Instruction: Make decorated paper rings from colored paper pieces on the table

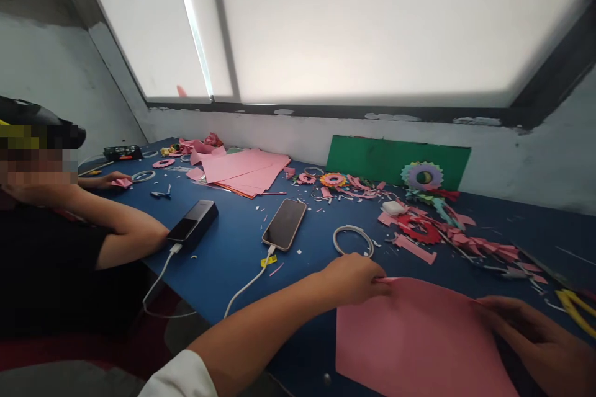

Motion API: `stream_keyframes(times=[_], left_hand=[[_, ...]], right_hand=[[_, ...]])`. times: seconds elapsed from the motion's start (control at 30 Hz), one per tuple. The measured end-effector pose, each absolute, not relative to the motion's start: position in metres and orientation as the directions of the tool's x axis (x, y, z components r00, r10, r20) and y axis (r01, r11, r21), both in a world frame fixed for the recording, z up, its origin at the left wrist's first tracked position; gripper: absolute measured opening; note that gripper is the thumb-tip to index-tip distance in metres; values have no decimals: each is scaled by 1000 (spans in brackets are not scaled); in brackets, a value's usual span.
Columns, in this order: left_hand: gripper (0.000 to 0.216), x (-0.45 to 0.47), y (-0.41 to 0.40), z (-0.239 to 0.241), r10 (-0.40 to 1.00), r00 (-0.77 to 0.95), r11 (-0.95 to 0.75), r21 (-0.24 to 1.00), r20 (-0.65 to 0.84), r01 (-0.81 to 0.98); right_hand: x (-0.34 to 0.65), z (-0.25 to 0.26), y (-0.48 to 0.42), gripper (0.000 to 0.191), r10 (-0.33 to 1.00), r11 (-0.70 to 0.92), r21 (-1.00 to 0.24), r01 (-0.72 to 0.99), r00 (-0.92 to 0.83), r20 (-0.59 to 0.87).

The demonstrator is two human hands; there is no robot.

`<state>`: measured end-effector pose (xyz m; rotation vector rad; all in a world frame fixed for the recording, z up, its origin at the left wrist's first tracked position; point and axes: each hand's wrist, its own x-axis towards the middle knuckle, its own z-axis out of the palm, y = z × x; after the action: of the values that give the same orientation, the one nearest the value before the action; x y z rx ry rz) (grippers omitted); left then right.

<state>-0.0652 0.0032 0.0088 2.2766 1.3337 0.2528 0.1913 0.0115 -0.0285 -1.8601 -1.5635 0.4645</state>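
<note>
A sheet of pink paper (414, 341) is held up over the near right part of the blue table, bowed along its upper edge. My left hand (356, 279) pinches its upper left corner. The fingers of my right hand (535, 335) are closed on the paper's right edge. Just beyond my left hand lies a white ring (352, 240). Pink paper scraps (414, 248) and a red scalloped paper ring (420, 229) are spread out past the sheet.
A phone (284, 224) with a white cable and a black power bank (193, 221) lie left of my arm. Pink sheets (246, 170) are stacked behind. A green board (367, 160) leans on the wall. Yellow-handled scissors (575, 313) lie right. A co-worker's arm (125, 223) rests at left.
</note>
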Motion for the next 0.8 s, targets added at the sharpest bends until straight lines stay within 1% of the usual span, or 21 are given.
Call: stream_keyframes(times=[0.1, 0.13, 0.2, 0.3, 0.5, 0.57, 0.63, 0.7, 0.73, 0.77, 0.8], left_hand=[[47, -66, 3, 11, 864, 498, -407, 483, -71, 775], [51, -66, 3, 13, 870, 489, -401, 479, -70, 781], [59, -67, 3, 15, 885, 460, -379, 468, -69, 798], [64, -68, 4, 19, 907, 416, -345, 455, -65, 821], [56, -70, 5, 19, 915, 402, -336, 478, -40, 812], [50, -70, 6, 19, 917, 398, -335, 494, -24, 802], [44, -71, 8, 21, 925, 379, -325, 507, -3, 798], [42, -72, 8, 23, 936, 351, -309, 518, 17, 798], [42, -73, 9, 25, 941, 336, -299, 522, 25, 799], [43, -73, 9, 26, 946, 323, -289, 527, 30, 799], [43, -74, 9, 28, 950, 312, -279, 530, 30, 800]], right_hand=[[189, -13, 12, 31, 987, -119, -751, 650, 156, -22], [188, -9, 11, 33, 988, -130, -761, 635, 148, -45], [188, -5, 11, 34, 987, -138, -776, 616, 146, -60], [189, -2, 9, 35, 986, -120, -801, 586, 164, -27], [190, 0, 10, 39, 981, -151, -824, 547, 188, -55], [190, 1, 11, 48, 971, -171, -842, 512, 231, -57], [190, 2, 12, 61, 962, -198, -872, 447, 259, -85], [190, 2, 13, 71, 964, -232, -910, 344, 209, -166], [190, 2, 13, 72, 965, -254, -918, 305, 148, -218], [191, 2, 13, 68, 966, -257, -918, 302, 81, -244], [193, 1, 14, 61, 976, -215, -910, 354, 57, -208]])
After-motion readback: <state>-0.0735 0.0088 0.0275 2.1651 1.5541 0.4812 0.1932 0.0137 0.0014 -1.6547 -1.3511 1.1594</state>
